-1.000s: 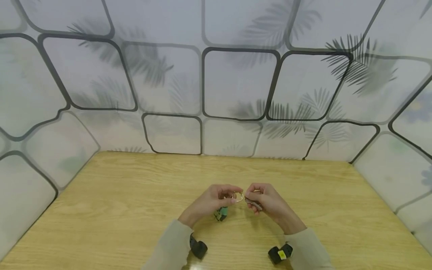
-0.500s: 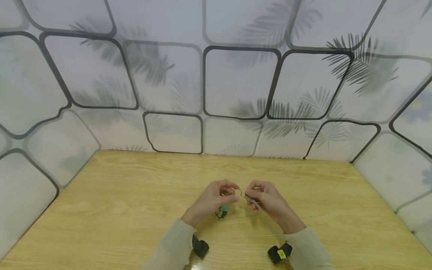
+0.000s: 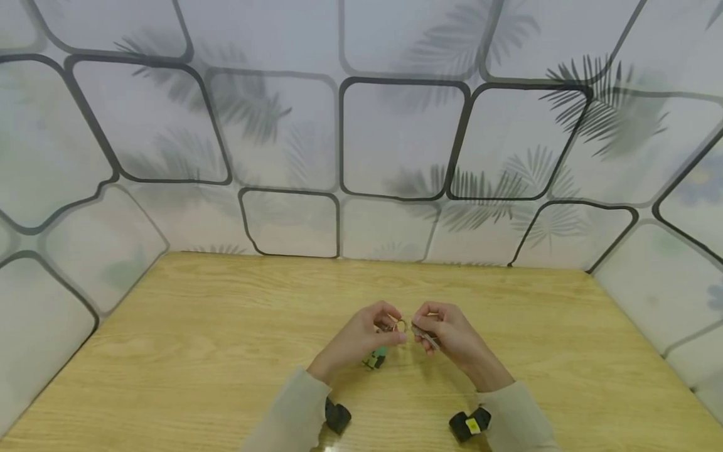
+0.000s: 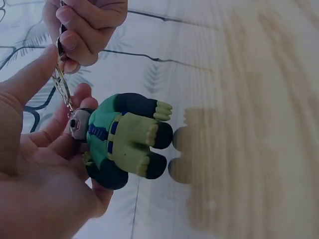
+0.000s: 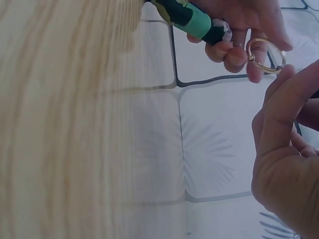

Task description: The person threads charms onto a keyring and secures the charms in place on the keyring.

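Observation:
My left hand (image 3: 361,336) holds a keychain by its gold ring (image 3: 401,326), thumb and fingers at the ring. From a short chain hangs a chunky toy figure (image 4: 124,132) in a green top with a blue tie, its head against the fingers in the left wrist view. Facing it, my right hand (image 3: 449,333) pinches a flat metal key (image 3: 427,339) between thumb and curled fingers. The key's near end is right at the ring, and the fingers hide much of it. In the right wrist view the ring (image 5: 267,69) overlaps the right fingertips.
Both hands are over a light wooden table (image 3: 226,326). A pale panel wall (image 3: 395,144) with dark outlines and leaf prints stands behind and at both sides. Black wrist devices (image 3: 469,425) sit below the beige sleeves (image 3: 290,411).
My left hand has shifted slightly right, bringing the ring and toy figure along, and the ring has turned between its fingers. The right hand stays nearly still with the key.

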Available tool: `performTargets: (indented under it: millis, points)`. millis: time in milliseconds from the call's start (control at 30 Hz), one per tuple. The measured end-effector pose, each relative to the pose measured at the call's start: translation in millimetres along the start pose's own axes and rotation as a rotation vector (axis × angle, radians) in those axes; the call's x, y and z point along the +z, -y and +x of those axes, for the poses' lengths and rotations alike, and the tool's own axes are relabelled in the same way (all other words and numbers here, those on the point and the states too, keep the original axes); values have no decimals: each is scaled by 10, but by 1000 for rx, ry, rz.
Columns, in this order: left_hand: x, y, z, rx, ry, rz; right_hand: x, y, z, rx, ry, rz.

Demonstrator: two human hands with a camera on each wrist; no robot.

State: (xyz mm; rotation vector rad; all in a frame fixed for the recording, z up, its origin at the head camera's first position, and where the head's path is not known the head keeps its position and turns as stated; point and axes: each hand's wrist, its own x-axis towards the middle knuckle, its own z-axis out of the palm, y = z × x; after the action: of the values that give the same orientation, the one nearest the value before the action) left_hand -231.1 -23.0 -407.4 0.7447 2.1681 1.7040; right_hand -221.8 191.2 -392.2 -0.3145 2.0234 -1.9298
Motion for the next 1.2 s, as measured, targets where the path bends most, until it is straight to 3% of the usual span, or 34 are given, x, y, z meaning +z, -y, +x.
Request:
performTargets:
  millis: [200, 600, 933, 1067, 1200]
  points:
    - [7, -7, -6, -14, -40, 88, 25, 7, 10, -1, -15, 17]
    - [4, -10, 38, 96, 17, 158, -40, -10, 1, 15, 11, -5]
    - [47, -39, 1, 190, -19, 206, -40, 2, -14, 2, 69, -78]
    - [14, -50, -16, 186, 19, 198, -69, -18, 1, -21, 123, -62]
    - [-28, -36, -31, 220, 100, 179, -124, -78, 5, -35, 215, -4]
